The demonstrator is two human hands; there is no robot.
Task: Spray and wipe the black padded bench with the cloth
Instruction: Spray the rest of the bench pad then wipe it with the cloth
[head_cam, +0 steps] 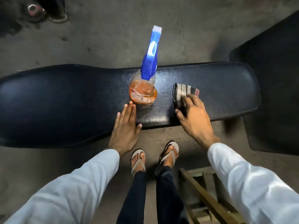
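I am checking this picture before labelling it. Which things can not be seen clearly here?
- Head view: spray bottle label print is too small.
- Cloth near part is hidden under the right hand.
- Bench left end is cut by the edge.
- Wooden frame is partly behind the sleeve.

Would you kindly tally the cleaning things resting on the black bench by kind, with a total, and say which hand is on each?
Spray bottle: 1, upright, orange liquid, blue trigger head; left hand lies flat beside it.
Cloth: 1, striped, folded; right hand rests on it.
Total: 2 on the bench.
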